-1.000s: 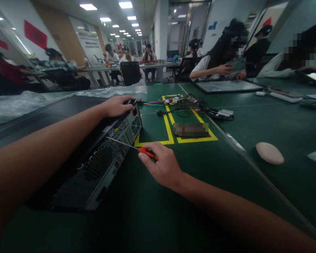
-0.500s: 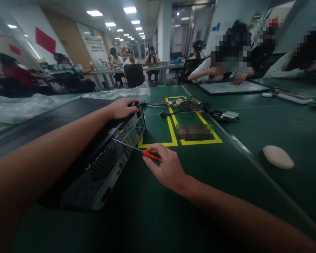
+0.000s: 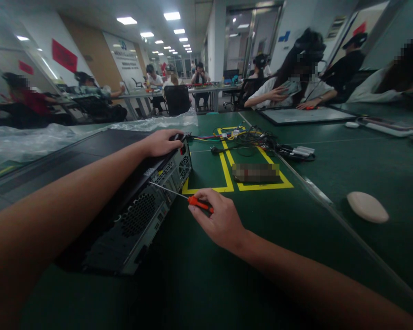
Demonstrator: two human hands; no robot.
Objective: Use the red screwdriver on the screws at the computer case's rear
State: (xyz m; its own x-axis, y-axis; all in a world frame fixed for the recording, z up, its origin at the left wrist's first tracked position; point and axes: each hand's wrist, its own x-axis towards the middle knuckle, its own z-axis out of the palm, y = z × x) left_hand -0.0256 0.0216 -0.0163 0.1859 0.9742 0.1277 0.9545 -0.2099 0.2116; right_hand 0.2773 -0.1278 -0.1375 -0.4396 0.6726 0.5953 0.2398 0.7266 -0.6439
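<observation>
A black desktop computer case [image 3: 137,215] lies on its side on the green table, its back panel with vents and ports turned towards the right. My left hand [image 3: 163,143] grips the case's upper far corner, fingers and thumb bent over the edge near the power supply end. An orange and black screwdriver [image 3: 200,205] is pinched in my right hand [image 3: 223,217]. Its thin shaft slants up to the left, and the tip meets the back panel's upper edge above the honeycomb vent. The screw or hole under the tip is too small to make out.
Tangled cables [image 3: 254,137] and a blurred-out block [image 3: 255,173] lie beyond, around yellow tape outlines. A pale rounded object [image 3: 367,207] sits at right. Clear plastic wrap [image 3: 30,142] lies behind the case. Across the table, a co-worker's hand [image 3: 309,103] rests by a flat panel [image 3: 303,115].
The view has shifted slightly. My hands and the screwdriver keep about the same place on the case. Across the table, the co-worker's raised hand has moved.
</observation>
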